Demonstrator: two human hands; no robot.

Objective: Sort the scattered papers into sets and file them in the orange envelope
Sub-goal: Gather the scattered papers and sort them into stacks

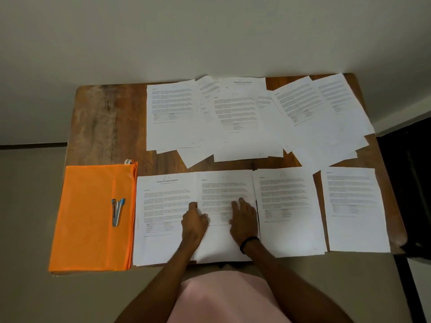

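While the second-from-left white printed sheet (224,190) of the near row is pressed by the right hand (245,217), fingers (235,205) spread, left hand (194,220) at its left edge, grip unclear, flat orange envelope (88,217) near left, scattered white papers (235,113) far.

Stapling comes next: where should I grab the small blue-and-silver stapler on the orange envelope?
Probably pinch the small blue-and-silver stapler across its long sides at mid-length, from above: it lies flat on the orange envelope, long axis pointing roughly away from you, both sides free.

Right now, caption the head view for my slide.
Left hand and right hand touch a sheet; stapler lies on orange envelope.
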